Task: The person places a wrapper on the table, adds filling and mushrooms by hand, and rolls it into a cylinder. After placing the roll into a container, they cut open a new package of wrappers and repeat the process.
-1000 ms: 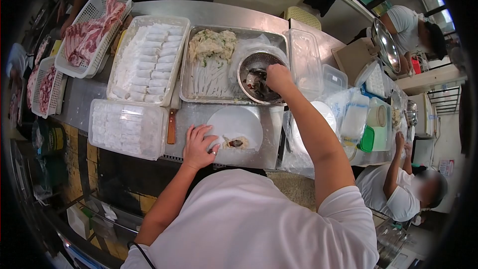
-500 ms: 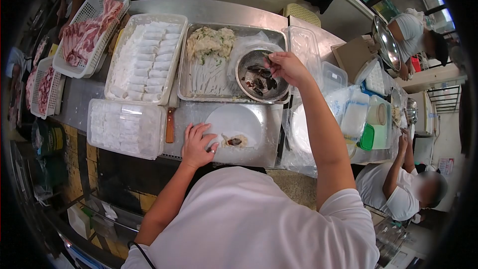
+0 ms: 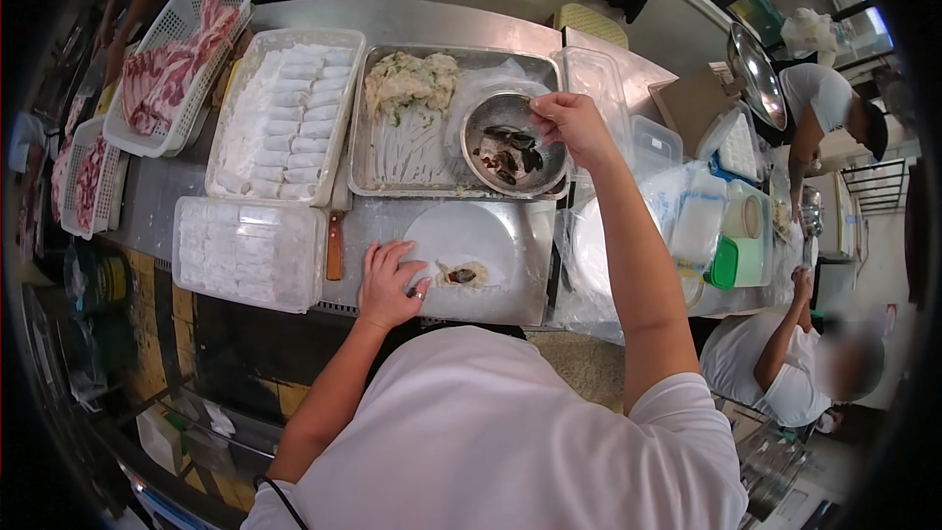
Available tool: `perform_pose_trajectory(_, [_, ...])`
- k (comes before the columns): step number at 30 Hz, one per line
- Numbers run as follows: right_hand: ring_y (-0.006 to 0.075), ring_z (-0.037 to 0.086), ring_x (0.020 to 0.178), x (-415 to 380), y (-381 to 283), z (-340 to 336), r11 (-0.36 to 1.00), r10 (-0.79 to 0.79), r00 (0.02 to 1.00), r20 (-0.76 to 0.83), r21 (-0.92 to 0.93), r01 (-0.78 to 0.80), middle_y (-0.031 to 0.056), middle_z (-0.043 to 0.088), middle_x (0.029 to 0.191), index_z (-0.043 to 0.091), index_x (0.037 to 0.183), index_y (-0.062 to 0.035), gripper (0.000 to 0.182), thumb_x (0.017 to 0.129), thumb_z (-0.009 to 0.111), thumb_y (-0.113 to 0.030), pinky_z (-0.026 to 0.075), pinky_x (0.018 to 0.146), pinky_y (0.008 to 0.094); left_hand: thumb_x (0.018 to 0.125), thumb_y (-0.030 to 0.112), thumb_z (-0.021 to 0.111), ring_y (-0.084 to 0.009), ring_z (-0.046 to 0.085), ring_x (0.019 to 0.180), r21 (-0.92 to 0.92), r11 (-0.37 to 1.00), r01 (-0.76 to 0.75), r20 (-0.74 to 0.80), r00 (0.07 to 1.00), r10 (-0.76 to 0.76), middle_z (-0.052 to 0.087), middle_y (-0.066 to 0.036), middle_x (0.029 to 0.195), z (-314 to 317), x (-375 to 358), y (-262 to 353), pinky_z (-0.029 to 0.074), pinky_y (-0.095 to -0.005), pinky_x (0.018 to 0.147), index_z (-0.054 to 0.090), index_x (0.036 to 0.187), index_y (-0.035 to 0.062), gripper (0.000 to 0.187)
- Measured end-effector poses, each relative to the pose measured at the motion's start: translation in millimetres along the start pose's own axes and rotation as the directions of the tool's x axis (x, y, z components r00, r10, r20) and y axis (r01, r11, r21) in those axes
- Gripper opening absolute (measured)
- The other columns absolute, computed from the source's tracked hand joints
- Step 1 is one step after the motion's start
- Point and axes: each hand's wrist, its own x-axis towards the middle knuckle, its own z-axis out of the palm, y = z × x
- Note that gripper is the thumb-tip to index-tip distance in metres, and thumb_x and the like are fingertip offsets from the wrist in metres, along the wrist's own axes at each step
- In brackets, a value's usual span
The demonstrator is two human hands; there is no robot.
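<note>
My left hand [image 3: 391,285] lies with fingers spread at the left edge of a round, pale translucent wrapper [image 3: 466,234] on the metal work surface. On the wrapper's near part sits a small mound of pale filling [image 3: 475,275] with dark pieces on top. My right hand [image 3: 574,128] is pinched at the upper right rim of a steel bowl [image 3: 471,159]; what its fingertips hold, if anything, is hidden. Dark, glossy pieces [image 3: 510,152] lie in the bowl. The bowl stands in a metal tray [image 3: 358,162], beside a heap of pale filling flecked with green [image 3: 407,80].
White rolls [image 3: 319,113] fill a plastic tub to the left, with a lidded container [image 3: 245,253] below it. A knife handle [image 3: 335,245] lies nearby. Raw ribs [image 3: 162,88] sit in a basket. Plastic bags and containers [image 3: 702,221] crowd the right. Co-workers [image 3: 775,368] work there.
The dark piece that showed in my right fingertips is no longer visible there. A greenish dark piece now shows on the mound. My right hand has shifted slightly right; my left stays put.
</note>
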Motion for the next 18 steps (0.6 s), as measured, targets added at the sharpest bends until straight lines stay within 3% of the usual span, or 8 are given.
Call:
perform_pose_trajectory(2, [0.0114, 0.064, 0.069, -5, -7, -3, 0.996, -0.020, 0.997, -0.077, -0.092, 0.013, 0.0052, 0.075, 0.087, 0.079, 0.102, -0.0004, 0.020, 0.104, 0.077, -0.020, 0.054, 0.061, 0.0286, 0.081, 0.022, 0.085, -0.0342, 0.055, 0.141, 0.002, 1.000, -0.002, -0.001, 1.000, 0.002, 0.065, -0.009, 0.142, 0, 0, 0, 0.030, -0.0617, 0.128, 0.080, 0.111, 0.0156, 0.031])
perform_pose_trajectory(5, [0.0117, 0.064, 0.069, -13, -10, -8, 0.996, -0.036, 0.993, -0.110, -0.081, 0.027, 0.0055, 0.074, 0.086, 0.077, 0.104, 0.0020, 0.018, 0.103, 0.075, -0.016, 0.054, 0.061, 0.0287, 0.081, 0.022, 0.086, -0.0343, 0.055, 0.141, 0.001, 1.000, -0.008, -0.005, 1.000, 0.008, 0.065, -0.010, 0.142, 0, -1, 0, 0.030, -0.0617, 0.127, 0.081, 0.111, 0.0158, 0.031])
perform_pose_trajectory(11, [0.0133, 0.069, 0.076, -32, 1, -18, 0.990, 0.014, 0.995, -0.103, -0.139, -0.028, 0.0070, 0.075, 0.091, 0.075, 0.109, 0.0029, 0.013, 0.099, 0.071, -0.005, 0.058, 0.066, 0.0295, 0.080, 0.022, 0.086, -0.0348, 0.055, 0.141, 0.007, 1.000, -0.019, -0.010, 1.000, 0.019, 0.064, -0.010, 0.142, 3, -2, -3, 0.030, -0.0619, 0.127, 0.081, 0.111, 0.0158, 0.032])
perform_pose_trajectory(18, [0.0134, 0.064, 0.066, -58, 4, -24, 0.988, -0.049, 0.990, -0.134, -0.153, 0.028, 0.0081, 0.073, 0.085, 0.074, 0.110, 0.0073, 0.018, 0.094, 0.071, -0.001, 0.056, 0.062, 0.0302, 0.080, 0.022, 0.086, -0.0355, 0.055, 0.141, 0.004, 0.999, -0.039, -0.016, 0.999, 0.039, 0.064, -0.011, 0.141, 4, -2, -5, 0.030, -0.0623, 0.127, 0.080, 0.110, 0.0144, 0.032])
